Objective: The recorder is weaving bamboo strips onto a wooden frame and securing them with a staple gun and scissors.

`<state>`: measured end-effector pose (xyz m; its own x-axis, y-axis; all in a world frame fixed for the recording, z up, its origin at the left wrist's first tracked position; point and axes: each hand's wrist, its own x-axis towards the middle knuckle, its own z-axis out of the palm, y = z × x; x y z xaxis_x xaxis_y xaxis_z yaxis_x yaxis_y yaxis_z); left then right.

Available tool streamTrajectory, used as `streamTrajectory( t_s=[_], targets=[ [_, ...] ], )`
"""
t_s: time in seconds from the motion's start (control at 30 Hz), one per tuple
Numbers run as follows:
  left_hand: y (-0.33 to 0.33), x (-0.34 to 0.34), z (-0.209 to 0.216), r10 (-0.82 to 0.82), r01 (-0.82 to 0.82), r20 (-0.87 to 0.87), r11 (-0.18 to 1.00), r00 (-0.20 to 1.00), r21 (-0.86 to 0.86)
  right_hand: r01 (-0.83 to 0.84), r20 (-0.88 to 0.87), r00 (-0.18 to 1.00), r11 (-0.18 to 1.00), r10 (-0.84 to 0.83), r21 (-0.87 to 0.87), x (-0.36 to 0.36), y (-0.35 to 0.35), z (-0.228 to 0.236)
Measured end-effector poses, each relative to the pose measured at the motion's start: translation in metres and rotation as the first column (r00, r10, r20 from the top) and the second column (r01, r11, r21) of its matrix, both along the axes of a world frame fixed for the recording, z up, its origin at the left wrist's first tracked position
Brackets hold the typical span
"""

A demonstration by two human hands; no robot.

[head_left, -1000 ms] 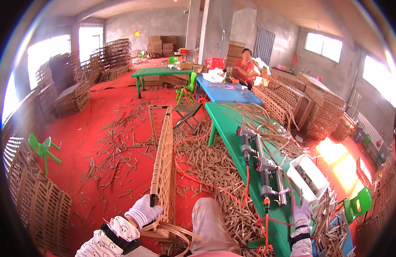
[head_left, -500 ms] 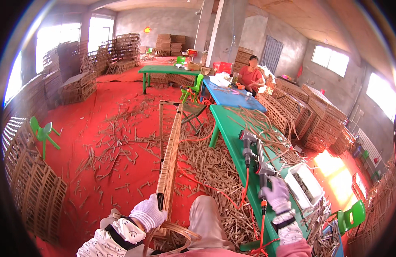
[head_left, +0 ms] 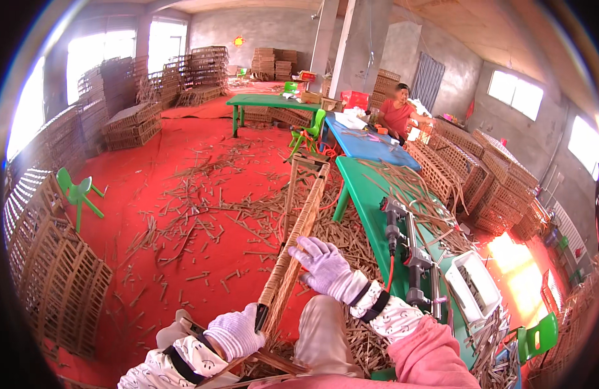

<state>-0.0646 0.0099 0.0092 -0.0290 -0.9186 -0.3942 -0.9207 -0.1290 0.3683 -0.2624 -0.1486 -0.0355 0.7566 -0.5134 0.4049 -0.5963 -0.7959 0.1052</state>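
A long, narrow woven-strip frame (head_left: 287,264) with a dark edge stands tilted in front of me, its far end toward the tables. My left hand (head_left: 236,333), in a pale knitted glove, is closed around its near end by a dark bar. My right hand (head_left: 326,268), also gloved, lies along the weave's right side with the fingers spread; whether it presses on it I cannot tell. Two grey-and-black air tools (head_left: 416,260) rest on the green table (head_left: 361,188) to my right, one with a red hose.
Cut strips (head_left: 351,249) litter the red floor covering (head_left: 137,201). Beside the tools stands a white bin (head_left: 487,305) holding short pieces. A seated person (head_left: 398,117) is behind the blue table (head_left: 370,146). Woven stacks (head_left: 56,279) line the left, near a green chair (head_left: 79,194).
My right hand has left the tool on the green table and moved left to the woven frame. The frame leans further right. The seated person has stretched an arm out sideways.
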Motion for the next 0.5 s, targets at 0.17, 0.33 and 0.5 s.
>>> streamTrajectory(
  t_s=[0.17, 0.33, 0.5],
  targets=[
    [-0.007, -0.005, 0.0, -0.106, 0.1, 0.056, 0.991, 0.993, 0.092, -0.011, -0.221, 0.975, 0.998, 0.025, 0.066, 0.018, -0.032, 0.003],
    [-0.016, 0.011, 0.01, -0.108, 0.113, -0.046, 0.986, 0.993, 0.124, -0.053, -0.28, 0.96, 0.996, 0.029, -0.076, 0.029, -0.062, 0.0],
    [-0.021, 0.065, 0.012, -0.162, 0.162, -0.028, 0.986, 0.986, 0.022, 0.023, -0.383, 0.923, 1.0, -0.023, -0.003, 0.073, -0.064, 0.007]
  ],
)
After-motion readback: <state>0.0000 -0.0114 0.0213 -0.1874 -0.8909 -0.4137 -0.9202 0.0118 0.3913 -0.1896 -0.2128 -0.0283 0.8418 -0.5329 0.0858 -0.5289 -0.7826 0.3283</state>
